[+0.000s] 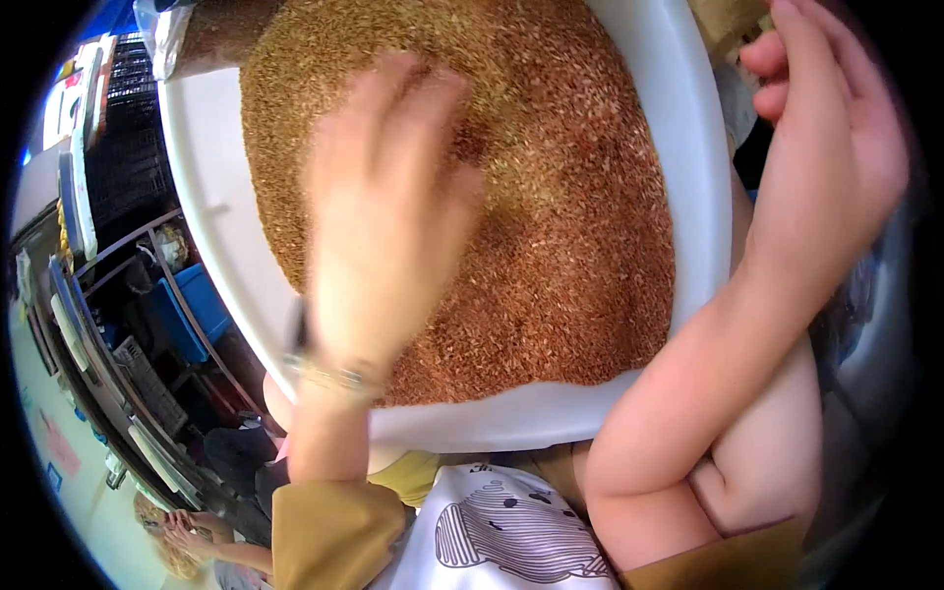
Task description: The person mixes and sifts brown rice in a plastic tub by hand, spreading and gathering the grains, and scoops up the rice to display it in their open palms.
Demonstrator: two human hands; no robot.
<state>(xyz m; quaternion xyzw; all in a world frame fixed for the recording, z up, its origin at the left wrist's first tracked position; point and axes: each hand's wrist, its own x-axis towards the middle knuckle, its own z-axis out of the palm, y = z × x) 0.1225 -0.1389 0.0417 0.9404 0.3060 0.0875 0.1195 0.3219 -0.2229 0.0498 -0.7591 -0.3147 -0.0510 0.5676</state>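
Reddish-brown and tan grains, head view: spread deep in a white tray before the person. Left hand (motion-blurred) is over the grains, fingers part-bent; whether any are gripped, cannot tell. Right hand half-curled beyond the tray's right rim, contents likewise unclear.

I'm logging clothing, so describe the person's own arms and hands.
Both sleeves are short and mustard-brown. The left hand is ungloved, with a pale bracelet and a dark band at the wrist. The right hand is ungloved; no wristwear shows.
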